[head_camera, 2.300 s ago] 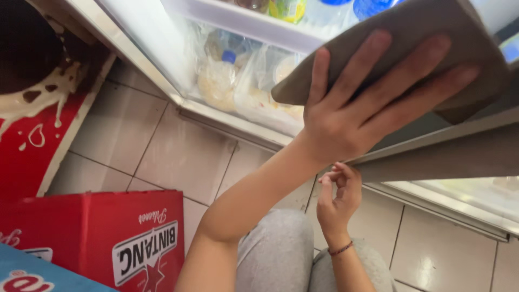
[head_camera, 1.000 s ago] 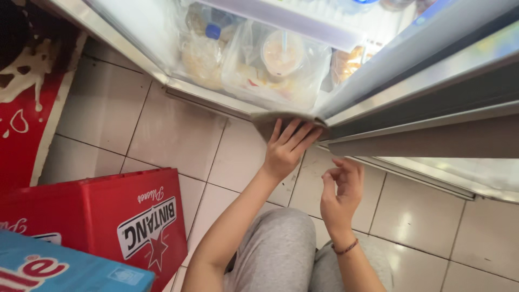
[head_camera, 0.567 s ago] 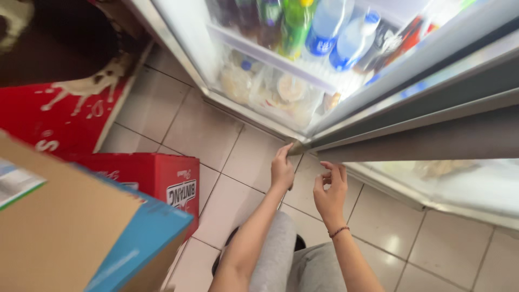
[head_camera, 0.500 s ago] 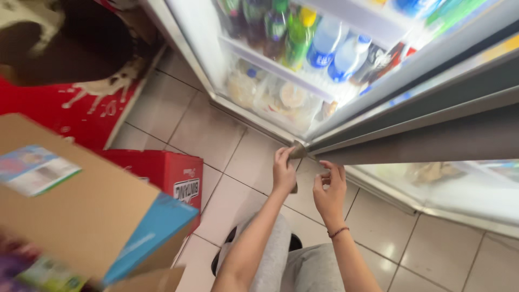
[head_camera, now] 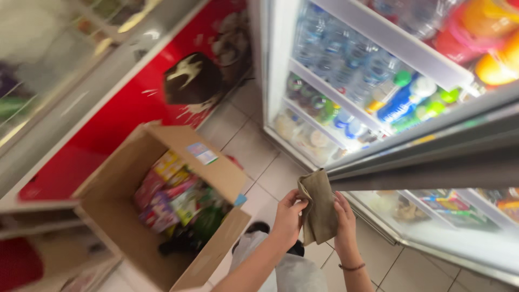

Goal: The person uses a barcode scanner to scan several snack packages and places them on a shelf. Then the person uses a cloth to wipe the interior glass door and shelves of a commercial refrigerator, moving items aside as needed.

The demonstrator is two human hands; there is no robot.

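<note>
The left hand (head_camera: 289,213) and right hand (head_camera: 345,221) are both closed on a folded olive-brown cloth (head_camera: 319,208), held upright just below the lower edge of the open glass refrigerator door (head_camera: 432,157). Left of the cloth, an open brown cardboard box (head_camera: 178,216) holds colourful packets; pale floor tiles (head_camera: 243,140) remain bare between box and refrigerator. Blurred bottles (head_camera: 400,100) fill the shelves; the forearms are cut off.

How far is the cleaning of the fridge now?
Nothing in view proves a wiped part. In hand: both the left hand and the right hand hold a brown cloth, folded, off the open fridge door. The rest cannot be judged; the door stands open.
</note>
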